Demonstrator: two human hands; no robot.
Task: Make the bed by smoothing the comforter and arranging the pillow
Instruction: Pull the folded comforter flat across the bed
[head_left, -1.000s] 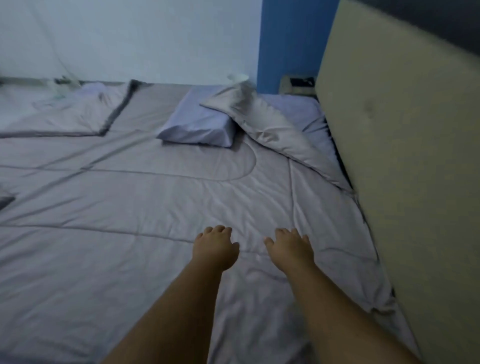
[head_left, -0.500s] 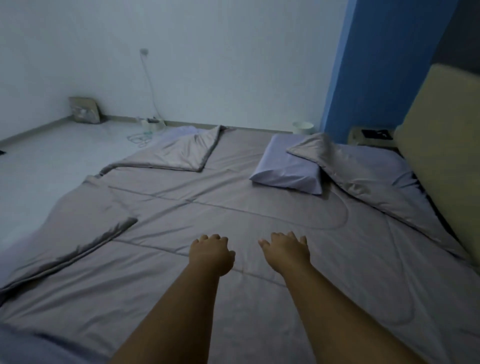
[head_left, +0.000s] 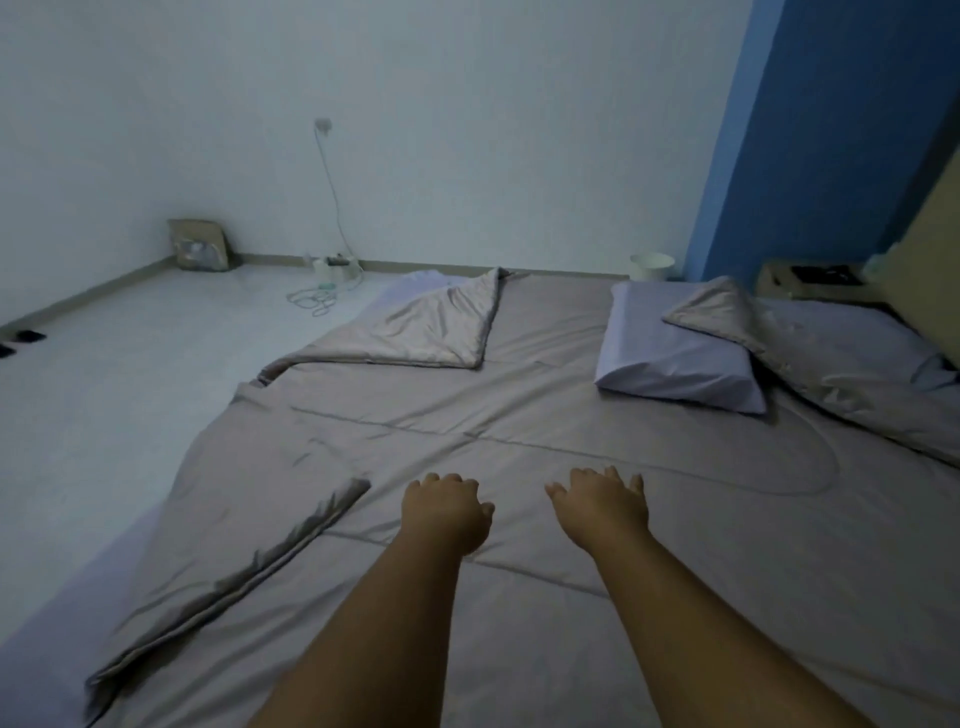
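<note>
Head view of a bed in a dim room. The grey quilted comforter covers most of the mattress, lying largely flat with stitched seams showing; three of its corners are folded back on themselves: one at the far left, one at the near left edge, and one at the far right, draped over the pillow's right end; pale sheet is exposed beyond that last fold, beside the beige headboard at the right margin. The pale lavender pillow lies on top of the comforter toward the far right, well apart from both hands. Both forearms extend forward over the middle of the comforter, palms down; the left hand has its fingers loosely curled inward, grasping nothing; the right hand has its fingers extended and slightly spread, likewise holding nothing; whether either palm presses the fabric or hovers just above it cannot be told. Beyond the bed: a white floor, a coiled cable leading up to a wall socket, a leaning box in the corner, a small white bin and a blue wall panel.
</note>
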